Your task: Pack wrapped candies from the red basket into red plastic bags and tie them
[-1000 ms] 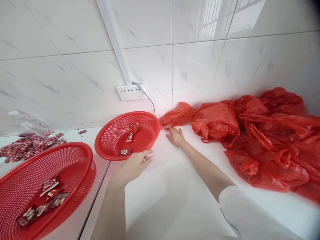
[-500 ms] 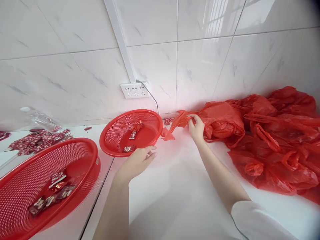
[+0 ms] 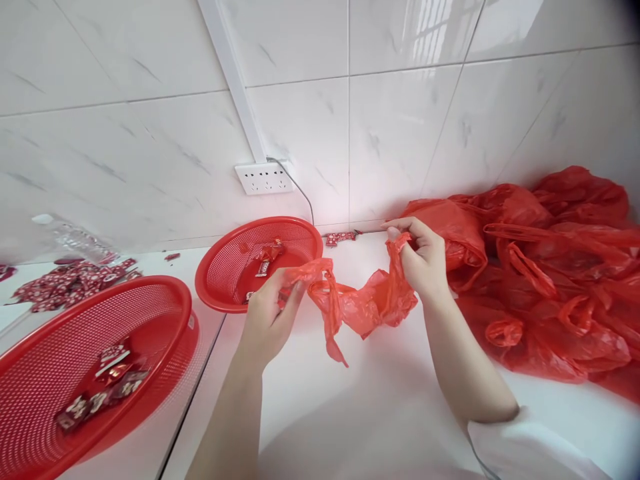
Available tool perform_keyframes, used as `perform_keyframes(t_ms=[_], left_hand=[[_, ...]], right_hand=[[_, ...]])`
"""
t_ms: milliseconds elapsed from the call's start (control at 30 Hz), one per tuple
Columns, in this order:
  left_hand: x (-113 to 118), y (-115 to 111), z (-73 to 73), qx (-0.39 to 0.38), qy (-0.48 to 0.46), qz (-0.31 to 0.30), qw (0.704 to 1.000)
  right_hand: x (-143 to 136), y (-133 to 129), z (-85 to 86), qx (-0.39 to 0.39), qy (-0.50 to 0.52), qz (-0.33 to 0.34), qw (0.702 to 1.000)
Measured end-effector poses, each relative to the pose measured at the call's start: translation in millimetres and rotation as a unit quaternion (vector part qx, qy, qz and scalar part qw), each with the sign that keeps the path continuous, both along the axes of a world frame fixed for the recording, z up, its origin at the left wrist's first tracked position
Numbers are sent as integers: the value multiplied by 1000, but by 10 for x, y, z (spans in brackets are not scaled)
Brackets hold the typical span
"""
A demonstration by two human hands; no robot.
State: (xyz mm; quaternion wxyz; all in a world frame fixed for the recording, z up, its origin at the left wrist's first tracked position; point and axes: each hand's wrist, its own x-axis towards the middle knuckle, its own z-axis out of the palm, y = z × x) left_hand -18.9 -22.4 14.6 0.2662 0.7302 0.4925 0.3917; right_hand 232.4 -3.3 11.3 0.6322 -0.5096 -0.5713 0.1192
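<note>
- The left hand [image 3: 270, 310] has joined the right hand [image 3: 424, 259] in gripping the thin red plastic bag [image 3: 361, 312].
- The bag, crumpled and translucent, sags between them above the smooth white surface [image 3: 320, 400].

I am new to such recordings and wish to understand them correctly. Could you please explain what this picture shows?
There is no machine: these are a person's bare hands, seen by a camera worn on the head, looking forward and down. The left hand and right hand hold a crumpled red plastic bag between them. On the white surface stand a nearer red basket and a farther red basket, both holding small wrapped pieces. At left lie patterned packets and a clear bottle; at right, a pile of red bags.
</note>
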Motion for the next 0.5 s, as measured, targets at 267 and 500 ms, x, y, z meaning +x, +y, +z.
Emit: perform_keyframes(t_ms=[267,500], left_hand=[[9,1,-73,161,-161,38,973],[-32,-150,87,333,-47,17,942]], right_hand=[[-102,-87,-3,-15,-63,41,997],[-196,-166,-7,-9,-76,100,992]])
